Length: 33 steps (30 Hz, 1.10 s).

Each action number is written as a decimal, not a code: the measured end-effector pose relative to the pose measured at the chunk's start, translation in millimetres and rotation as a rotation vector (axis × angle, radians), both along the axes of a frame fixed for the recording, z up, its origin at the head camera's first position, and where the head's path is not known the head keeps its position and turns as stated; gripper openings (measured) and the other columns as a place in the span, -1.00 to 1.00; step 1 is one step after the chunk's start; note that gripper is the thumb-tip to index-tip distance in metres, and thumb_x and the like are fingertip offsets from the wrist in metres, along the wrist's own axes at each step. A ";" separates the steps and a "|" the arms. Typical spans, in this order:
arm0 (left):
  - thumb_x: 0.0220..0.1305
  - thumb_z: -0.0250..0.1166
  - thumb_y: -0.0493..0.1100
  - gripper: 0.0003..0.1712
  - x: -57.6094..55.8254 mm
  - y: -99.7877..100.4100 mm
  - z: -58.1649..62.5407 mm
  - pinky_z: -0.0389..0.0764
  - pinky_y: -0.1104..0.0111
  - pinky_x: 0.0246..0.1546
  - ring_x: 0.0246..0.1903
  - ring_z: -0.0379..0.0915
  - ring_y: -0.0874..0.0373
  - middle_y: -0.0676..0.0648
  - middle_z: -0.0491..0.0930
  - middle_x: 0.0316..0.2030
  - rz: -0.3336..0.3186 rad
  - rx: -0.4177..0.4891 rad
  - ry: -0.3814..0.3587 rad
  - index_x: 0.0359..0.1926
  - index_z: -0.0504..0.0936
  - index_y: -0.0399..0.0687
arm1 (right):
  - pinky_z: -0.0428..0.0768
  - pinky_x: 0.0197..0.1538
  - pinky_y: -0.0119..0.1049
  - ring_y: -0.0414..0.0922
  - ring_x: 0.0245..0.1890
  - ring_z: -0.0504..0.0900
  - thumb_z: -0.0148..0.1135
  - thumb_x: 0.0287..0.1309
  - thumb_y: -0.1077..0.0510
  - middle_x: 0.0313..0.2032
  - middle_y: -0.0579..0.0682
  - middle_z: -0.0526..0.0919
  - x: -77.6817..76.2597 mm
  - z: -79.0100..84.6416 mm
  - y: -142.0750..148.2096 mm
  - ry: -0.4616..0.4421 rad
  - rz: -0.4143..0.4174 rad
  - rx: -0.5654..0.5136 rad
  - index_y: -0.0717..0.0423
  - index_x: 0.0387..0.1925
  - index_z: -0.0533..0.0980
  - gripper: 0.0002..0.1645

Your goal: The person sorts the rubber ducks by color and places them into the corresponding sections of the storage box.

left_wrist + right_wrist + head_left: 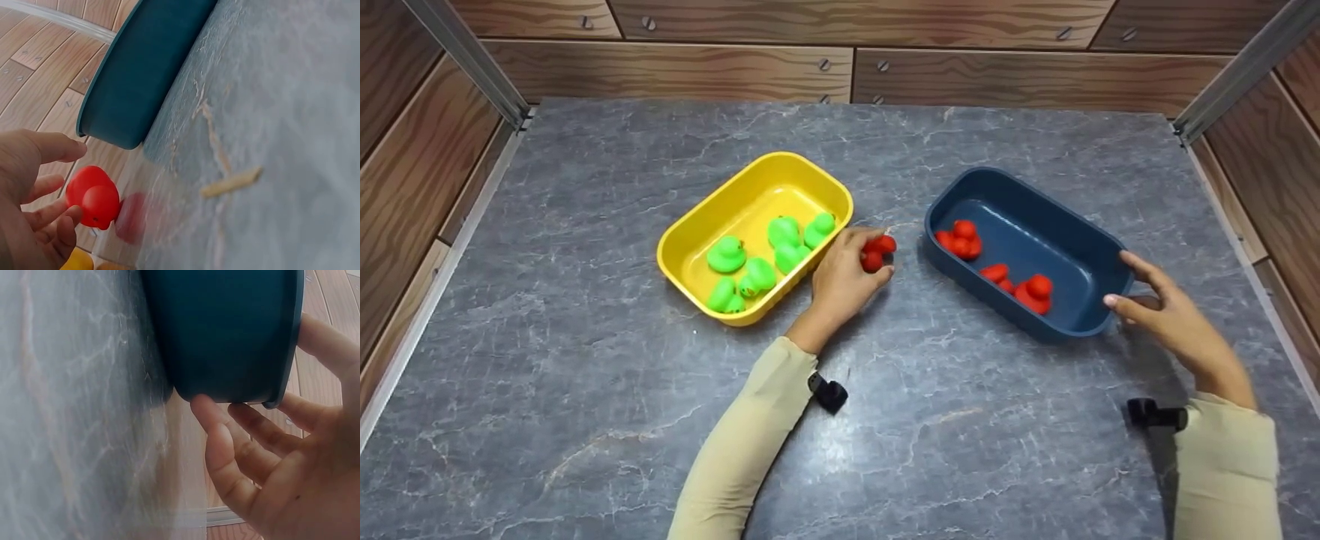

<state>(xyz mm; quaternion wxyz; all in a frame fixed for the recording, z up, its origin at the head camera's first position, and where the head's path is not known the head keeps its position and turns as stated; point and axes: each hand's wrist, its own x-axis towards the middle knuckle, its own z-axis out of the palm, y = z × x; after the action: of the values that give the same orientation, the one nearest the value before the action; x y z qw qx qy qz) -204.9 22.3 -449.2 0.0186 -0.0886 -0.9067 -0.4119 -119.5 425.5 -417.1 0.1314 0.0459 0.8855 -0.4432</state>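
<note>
A red toy duck (873,260) sits on the table beside the yellow bin (679,240). My left hand (844,277) reaches around this duck (93,197) with spread, bent fingers. The left wrist view shows fingertips at one side of it and a gap between it and the thumb (64,147). My right hand (1177,319) grips the near right end of the dark blue bin (1020,307), thumb over the rim. In the right wrist view its other fingers (247,455) lie against the outer wall of the blue bin (225,337).
Several green ducks (726,255) lie in the yellow bin. Several red ducks (1033,294) lie along the near side of the blue bin. The grey marbled table (885,465) has wood-patterned panels (690,71) at its back and sides.
</note>
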 end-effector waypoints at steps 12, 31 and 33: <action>0.01 0.46 -0.12 -0.28 -6.8 -5.1 -5.0 0.48 0.28 -0.14 -0.18 0.51 0.10 -0.05 0.56 -0.02 -0.030 0.014 -0.109 0.25 0.46 0.07 | 0.52 -0.21 -0.48 -0.47 -0.25 0.55 0.07 0.37 -0.03 0.44 0.35 -0.14 1.1 0.2 0.4 -0.008 0.007 -0.004 -0.28 0.52 -0.22 -0.09; 0.02 0.44 -0.22 -0.33 -14.0 -4.8 -8.9 0.37 0.33 -0.30 -0.34 0.42 0.11 -0.06 0.62 -0.12 -0.069 0.007 -0.144 0.20 0.50 0.18 | 0.52 -0.20 -0.56 -0.56 -0.22 0.49 0.08 0.37 0.03 0.43 0.44 -0.17 -0.8 -2.1 0.4 0.014 0.001 -0.023 -0.15 0.53 -0.22 -0.08; 0.01 0.45 -0.21 -0.34 -13.2 -4.3 -9.2 0.37 0.34 -0.31 -0.34 0.42 0.12 -0.04 0.62 -0.14 -0.063 -0.002 -0.142 0.19 0.51 0.20 | 0.53 -0.21 -0.56 -0.55 -0.23 0.50 0.08 0.37 0.04 0.43 0.44 -0.16 -0.8 -2.5 0.5 0.016 -0.001 -0.022 -0.13 0.53 -0.22 -0.08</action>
<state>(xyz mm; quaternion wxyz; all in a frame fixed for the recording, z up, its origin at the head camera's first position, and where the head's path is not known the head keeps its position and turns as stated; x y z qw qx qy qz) -218.1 18.0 -458.4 -0.0590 -0.0876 -0.9030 -0.4165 -120.3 426.0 -419.6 0.1247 0.0412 0.8816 -0.4534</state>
